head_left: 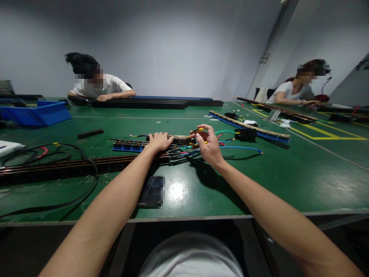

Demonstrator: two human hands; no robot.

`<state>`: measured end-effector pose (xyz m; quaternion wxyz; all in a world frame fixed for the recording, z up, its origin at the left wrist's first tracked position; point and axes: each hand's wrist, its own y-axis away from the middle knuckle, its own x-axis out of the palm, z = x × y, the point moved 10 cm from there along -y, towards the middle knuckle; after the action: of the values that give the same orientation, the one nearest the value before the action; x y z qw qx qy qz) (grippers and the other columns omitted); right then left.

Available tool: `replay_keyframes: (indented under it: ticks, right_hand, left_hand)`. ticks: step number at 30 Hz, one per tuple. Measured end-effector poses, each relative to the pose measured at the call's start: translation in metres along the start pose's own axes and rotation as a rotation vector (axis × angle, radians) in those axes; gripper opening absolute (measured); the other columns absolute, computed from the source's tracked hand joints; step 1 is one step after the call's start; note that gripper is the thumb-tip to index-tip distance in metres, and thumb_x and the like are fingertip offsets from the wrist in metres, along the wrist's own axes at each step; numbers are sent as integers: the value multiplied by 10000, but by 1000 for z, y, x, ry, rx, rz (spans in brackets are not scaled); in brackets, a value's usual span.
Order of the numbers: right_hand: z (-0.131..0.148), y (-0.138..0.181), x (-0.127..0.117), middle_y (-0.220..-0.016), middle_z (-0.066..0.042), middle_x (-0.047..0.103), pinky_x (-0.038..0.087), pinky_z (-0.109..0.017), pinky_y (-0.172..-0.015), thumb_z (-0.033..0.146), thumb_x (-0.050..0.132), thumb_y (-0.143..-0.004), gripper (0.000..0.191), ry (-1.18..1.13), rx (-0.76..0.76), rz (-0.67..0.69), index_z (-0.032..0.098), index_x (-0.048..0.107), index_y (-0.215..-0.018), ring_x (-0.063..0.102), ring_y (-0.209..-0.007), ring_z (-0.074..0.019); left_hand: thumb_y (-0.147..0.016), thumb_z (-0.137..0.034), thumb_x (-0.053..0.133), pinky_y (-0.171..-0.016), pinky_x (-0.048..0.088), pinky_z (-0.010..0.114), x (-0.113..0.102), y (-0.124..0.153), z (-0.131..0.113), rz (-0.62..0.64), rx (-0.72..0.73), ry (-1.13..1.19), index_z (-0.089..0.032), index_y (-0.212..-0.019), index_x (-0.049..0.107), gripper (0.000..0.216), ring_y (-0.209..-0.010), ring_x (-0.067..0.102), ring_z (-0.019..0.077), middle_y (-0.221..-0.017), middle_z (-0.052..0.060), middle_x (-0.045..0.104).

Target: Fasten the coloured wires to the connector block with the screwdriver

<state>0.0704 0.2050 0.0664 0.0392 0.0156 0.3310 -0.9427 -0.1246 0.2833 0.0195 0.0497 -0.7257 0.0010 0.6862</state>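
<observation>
My left hand [160,142] lies palm down, fingers stretched out, over a black and blue rail piece [129,145] with brass-coloured strips. In my right hand [209,146] are what look like yellow-handled pliers [198,130], held above the rail's right end; their jaws are too small to make out. Beneath that hand, a bundle of coloured wires [184,153] comes out of the long black rail [115,163], which runs in from the left. A blue wire [242,147] and a green wire [226,132] stretch out to the right.
A dark phone-like slab [152,191] lies near the front edge. Black cable [93,181] loops at left, below a blue bin [43,113]. Another blue-based rail [271,134] lies diagonally at right. Two people work across the table, beside black bars [158,104] and another rail.
</observation>
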Motion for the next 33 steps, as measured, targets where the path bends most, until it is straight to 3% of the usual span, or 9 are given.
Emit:
replay_keyframes:
  ticks: [7,12,20,24,28,31,33]
  right_hand:
    - [0,-4,-13,-936,-30,713,575,-233,-493,489,620,-896,381,-51,46,-88,258,467,-1157,722,-801,-182]
    - [-6,-9,-28,-871,-24,713,567,-229,-451,516,635,-870,410,-96,104,-160,258,461,-1136,731,-838,-211]
    - [-13,-9,-10,-887,-22,717,582,-236,-474,536,647,-868,429,-82,123,14,253,485,-1148,717,-757,-178]
    - [3,-2,-1,-908,-28,714,578,-223,-538,471,615,-917,323,48,-39,76,248,510,-1126,727,-834,-175]
    - [29,11,16,-973,-45,724,581,-232,-602,329,506,-994,207,270,-277,238,257,531,-1186,735,-831,-151]
    - [49,24,31,-1164,-94,712,621,-350,-840,243,458,-995,222,389,-487,375,261,576,-1182,719,-1049,-194]
    - [55,30,39,-1218,-99,702,578,-421,-987,211,462,-981,227,431,-572,441,264,603,-1150,670,-1184,-222]
  left_hand:
    - [-1006,-558,228,-1113,296,598,-2,2,1,6,-10,-7,-186,-1333,597,617,-1348,471,362,-1447,183,555]
    - [-1009,-560,226,-1112,295,604,-1,2,1,9,-6,-10,-177,-1345,589,626,-1344,476,362,-1445,188,555]
    - [-1004,-567,221,-1111,296,606,0,2,1,6,-6,-9,-168,-1350,584,641,-1344,472,369,-1446,195,552]
    - [-1003,-555,221,-1113,295,596,-2,3,0,15,-15,-12,-173,-1363,576,634,-1355,462,366,-1458,187,545]
    - [-1005,-541,212,-1107,300,600,-2,5,-2,24,-15,-11,-185,-1375,566,624,-1358,457,362,-1469,176,540]
    - [-1004,-539,214,-1107,300,602,-3,5,-3,21,-10,-14,-179,-1370,569,624,-1357,456,364,-1473,179,536]
    - [-1002,-537,222,-1110,296,603,-3,5,-3,18,-11,-14,-169,-1365,572,624,-1360,452,368,-1473,184,533]
